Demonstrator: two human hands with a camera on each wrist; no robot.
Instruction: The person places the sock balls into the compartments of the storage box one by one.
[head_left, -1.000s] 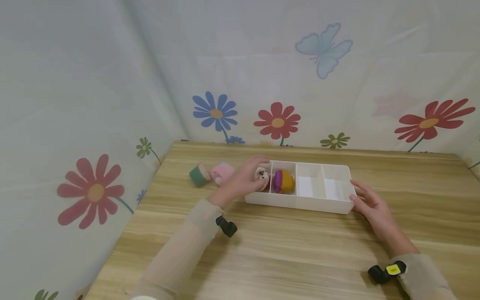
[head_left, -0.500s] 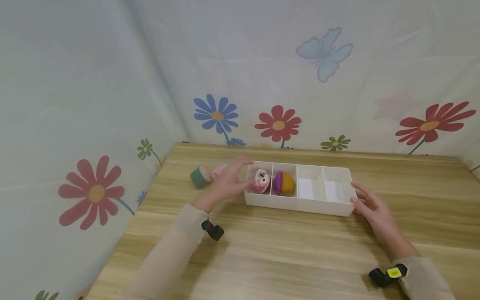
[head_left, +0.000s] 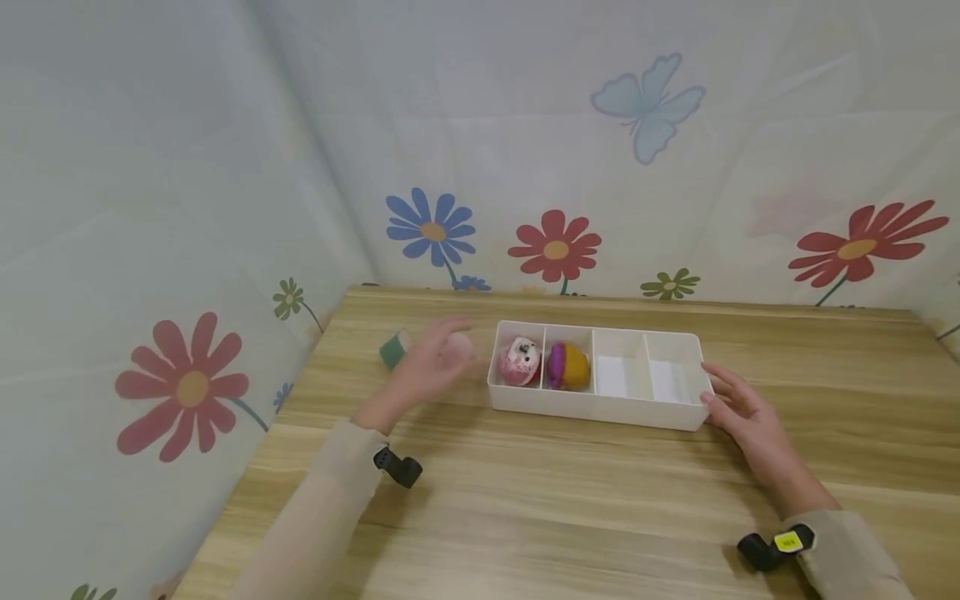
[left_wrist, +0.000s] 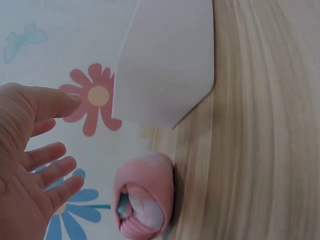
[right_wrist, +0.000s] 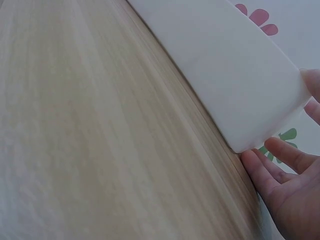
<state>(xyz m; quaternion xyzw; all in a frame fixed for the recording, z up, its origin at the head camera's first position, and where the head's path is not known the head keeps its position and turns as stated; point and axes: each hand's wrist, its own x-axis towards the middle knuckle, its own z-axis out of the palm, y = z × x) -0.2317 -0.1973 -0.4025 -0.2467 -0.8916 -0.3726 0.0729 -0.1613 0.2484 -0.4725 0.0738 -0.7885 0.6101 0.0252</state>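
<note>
- Hovering near the pink roll (left_wrist: 140, 172), the left hand (head_left: 422, 368) has been shifted leftward; a second ago it was laid over the red-white roll (head_left: 519, 363), and half a second ago it was seen at the left end of the box (head_left: 600, 409).
- Its fingers are spread, and in the left wrist view it is seen apart from the pink roll.
- The red-white roll, partly covered a second ago, is now left uncovered in the leftmost compartment.
- Beside it, the purple-yellow roll (head_left: 570, 367) is kept in the next compartment, unmoved.
- The right end of the box is touched by the right hand (head_left: 756, 429), its thumb and fingers set apart, as before.
- The pink roll is placed on the tabletop (head_left: 570, 508), left of the box; in the head view it is blurred and partly covered.
- The green roll (head_left: 392, 352), farther left, is now partly hidden by the left hand.
</note>
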